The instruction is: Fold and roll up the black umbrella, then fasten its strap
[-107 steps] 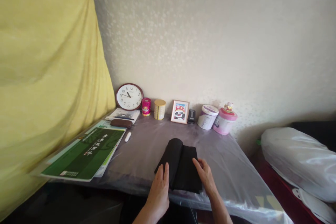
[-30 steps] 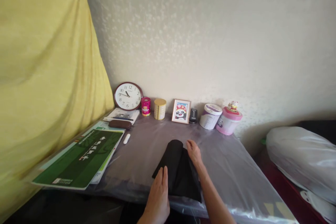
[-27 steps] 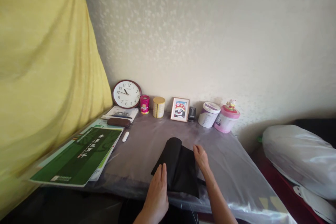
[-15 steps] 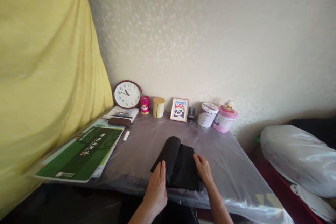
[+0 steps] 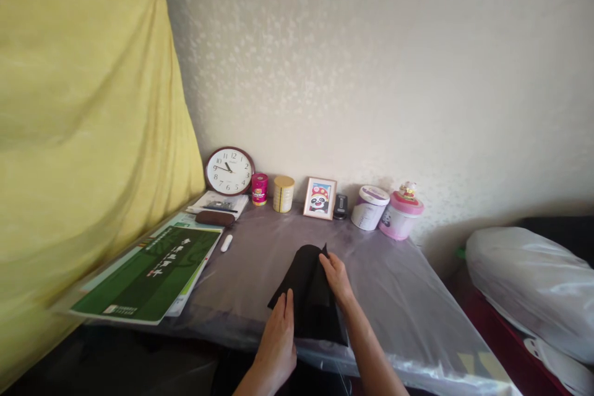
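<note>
A folded black cloth lies on the table near its front edge, its left part rolled over in a rounded fold. My left hand rests along the near left side of the cloth, fingers stretched out and pressing lightly on it. With thumb and fingers, my right hand pinches the right edge of the cloth and holds it lifted toward the middle. A small dark corner sticks up above the right fingers. The underside of the cloth is hidden.
Green booklets, a brown case and a small white object lie on the left. Along the wall stand a clock, a pink can, a yellow tin, a panda picture frame and two tubs.
My right hand has moved left and up, folding the right flap of the black cloth inward. My left hand stays nearly in place. The camera view has shifted slightly.
</note>
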Action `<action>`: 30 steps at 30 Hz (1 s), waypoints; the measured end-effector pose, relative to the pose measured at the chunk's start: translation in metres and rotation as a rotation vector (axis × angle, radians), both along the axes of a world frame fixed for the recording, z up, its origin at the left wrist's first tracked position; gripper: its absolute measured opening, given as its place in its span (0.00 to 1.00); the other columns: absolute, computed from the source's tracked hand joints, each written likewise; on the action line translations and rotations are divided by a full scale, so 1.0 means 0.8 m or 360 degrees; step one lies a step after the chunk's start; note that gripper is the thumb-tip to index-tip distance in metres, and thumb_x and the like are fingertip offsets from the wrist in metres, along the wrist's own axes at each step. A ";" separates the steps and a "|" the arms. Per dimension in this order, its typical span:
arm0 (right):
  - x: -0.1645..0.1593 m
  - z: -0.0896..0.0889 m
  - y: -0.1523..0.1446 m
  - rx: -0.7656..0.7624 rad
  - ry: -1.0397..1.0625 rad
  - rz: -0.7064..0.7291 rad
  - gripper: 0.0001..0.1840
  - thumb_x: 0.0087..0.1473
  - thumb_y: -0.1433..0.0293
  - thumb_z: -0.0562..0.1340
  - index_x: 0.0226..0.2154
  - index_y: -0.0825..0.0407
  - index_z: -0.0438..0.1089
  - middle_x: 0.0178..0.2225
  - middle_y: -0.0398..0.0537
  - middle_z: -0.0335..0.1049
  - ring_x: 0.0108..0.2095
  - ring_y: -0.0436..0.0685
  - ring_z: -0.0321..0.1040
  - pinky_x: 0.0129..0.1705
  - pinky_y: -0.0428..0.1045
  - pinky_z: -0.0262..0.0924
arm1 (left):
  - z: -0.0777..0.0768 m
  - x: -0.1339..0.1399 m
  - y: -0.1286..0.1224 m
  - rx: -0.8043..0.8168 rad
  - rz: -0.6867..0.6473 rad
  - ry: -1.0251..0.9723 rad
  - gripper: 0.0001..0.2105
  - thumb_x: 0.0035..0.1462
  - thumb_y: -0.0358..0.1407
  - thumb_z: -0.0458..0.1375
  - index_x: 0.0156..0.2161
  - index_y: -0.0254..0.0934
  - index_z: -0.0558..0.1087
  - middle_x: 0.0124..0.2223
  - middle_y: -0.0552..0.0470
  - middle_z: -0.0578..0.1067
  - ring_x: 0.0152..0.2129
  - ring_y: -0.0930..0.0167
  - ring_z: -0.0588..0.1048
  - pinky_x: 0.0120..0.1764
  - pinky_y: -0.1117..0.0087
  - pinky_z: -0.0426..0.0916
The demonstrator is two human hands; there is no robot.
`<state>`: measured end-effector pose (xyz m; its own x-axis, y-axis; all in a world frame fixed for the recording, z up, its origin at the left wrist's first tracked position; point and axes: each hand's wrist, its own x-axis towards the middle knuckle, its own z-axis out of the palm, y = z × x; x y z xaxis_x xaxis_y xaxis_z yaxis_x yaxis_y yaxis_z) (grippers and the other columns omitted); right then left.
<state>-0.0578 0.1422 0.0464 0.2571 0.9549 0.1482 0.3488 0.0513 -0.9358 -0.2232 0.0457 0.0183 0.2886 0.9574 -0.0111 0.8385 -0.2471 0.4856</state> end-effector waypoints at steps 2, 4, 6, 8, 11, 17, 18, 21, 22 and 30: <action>-0.016 -0.002 0.013 -0.0010 -0.0036 0.0010 0.23 0.48 0.54 0.55 0.34 0.56 0.70 0.24 0.46 0.71 0.28 0.55 0.67 0.27 0.47 0.60 | -0.002 -0.001 0.001 0.0007 -0.0007 0.0002 0.42 0.37 0.17 0.46 0.62 0.25 0.40 0.64 0.36 0.48 0.61 0.64 0.50 0.59 0.64 0.52; -0.030 -0.008 0.023 -0.0060 -0.0078 0.0013 0.22 0.49 0.56 0.54 0.37 0.57 0.69 0.26 0.47 0.72 0.28 0.56 0.68 0.27 0.47 0.61 | -0.005 -0.001 0.002 0.0018 -0.0010 0.0012 0.42 0.36 0.17 0.47 0.62 0.23 0.41 0.64 0.36 0.47 0.61 0.64 0.49 0.60 0.65 0.51; -0.041 -0.016 0.030 -0.0126 -0.0115 0.0015 0.22 0.50 0.59 0.54 0.40 0.58 0.68 0.27 0.49 0.72 0.28 0.57 0.69 0.27 0.48 0.62 | -0.008 -0.002 0.003 0.0035 -0.0004 0.0015 0.41 0.36 0.17 0.47 0.61 0.21 0.44 0.64 0.35 0.48 0.61 0.63 0.49 0.60 0.65 0.50; -0.048 -0.024 0.036 -0.0181 -0.0142 0.0020 0.21 0.50 0.61 0.54 0.43 0.57 0.66 0.27 0.49 0.73 0.28 0.57 0.70 0.27 0.48 0.63 | -0.011 -0.002 0.004 0.0037 0.0007 0.0026 0.39 0.36 0.18 0.48 0.59 0.21 0.50 0.63 0.34 0.50 0.61 0.62 0.50 0.60 0.65 0.50; -0.054 -0.032 0.040 -0.0235 -0.0169 0.0043 0.19 0.51 0.64 0.55 0.44 0.55 0.64 0.28 0.48 0.74 0.25 0.55 0.71 0.24 0.47 0.63 | -0.014 -0.003 0.005 0.0062 0.0016 0.0038 0.38 0.36 0.19 0.48 0.59 0.24 0.51 0.62 0.36 0.53 0.60 0.64 0.53 0.59 0.66 0.52; -0.059 -0.029 0.035 -0.0348 -0.0169 0.0277 0.17 0.55 0.63 0.52 0.45 0.54 0.59 0.23 0.44 0.73 0.19 0.51 0.69 0.19 0.43 0.61 | -0.032 -0.010 0.004 0.0099 0.0073 0.0014 0.34 0.43 0.24 0.48 0.59 0.25 0.50 0.61 0.37 0.57 0.58 0.64 0.57 0.58 0.63 0.55; -0.060 -0.026 0.032 -0.0356 -0.0162 0.0300 0.16 0.55 0.63 0.51 0.44 0.53 0.59 0.22 0.43 0.72 0.19 0.50 0.70 0.19 0.42 0.60 | -0.037 -0.012 0.003 0.0132 0.0059 -0.0027 0.34 0.44 0.25 0.48 0.59 0.26 0.49 0.61 0.37 0.57 0.58 0.63 0.57 0.57 0.62 0.56; -0.062 -0.016 0.024 -0.0349 -0.0173 0.0383 0.13 0.56 0.63 0.49 0.39 0.52 0.62 0.23 0.42 0.73 0.21 0.48 0.70 0.19 0.40 0.59 | -0.046 -0.022 -0.001 0.0229 0.0068 -0.0120 0.32 0.46 0.29 0.49 0.59 0.30 0.49 0.59 0.38 0.60 0.55 0.62 0.62 0.54 0.60 0.61; -0.062 -0.012 0.021 -0.0334 -0.0189 0.0415 0.13 0.56 0.63 0.49 0.37 0.52 0.63 0.25 0.43 0.73 0.22 0.48 0.70 0.20 0.40 0.59 | -0.045 -0.025 -0.003 0.0285 0.0093 -0.0134 0.30 0.47 0.30 0.49 0.58 0.31 0.51 0.58 0.39 0.62 0.54 0.62 0.63 0.53 0.59 0.62; -0.070 0.001 0.007 -0.0072 -0.0722 0.0513 0.15 0.58 0.67 0.49 0.29 0.49 0.69 0.28 0.40 0.76 0.24 0.47 0.70 0.29 0.42 0.58 | 0.002 -0.018 -0.001 0.0656 -0.0062 -0.0056 0.22 0.50 0.33 0.51 0.52 0.40 0.62 0.59 0.45 0.60 0.55 0.61 0.61 0.54 0.56 0.60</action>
<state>-0.1139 0.1482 0.0471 -0.1288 0.9827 0.1330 0.6904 0.1851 -0.6993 -0.2379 0.0445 0.0202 0.3181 0.8680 0.3814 0.8093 -0.4582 0.3677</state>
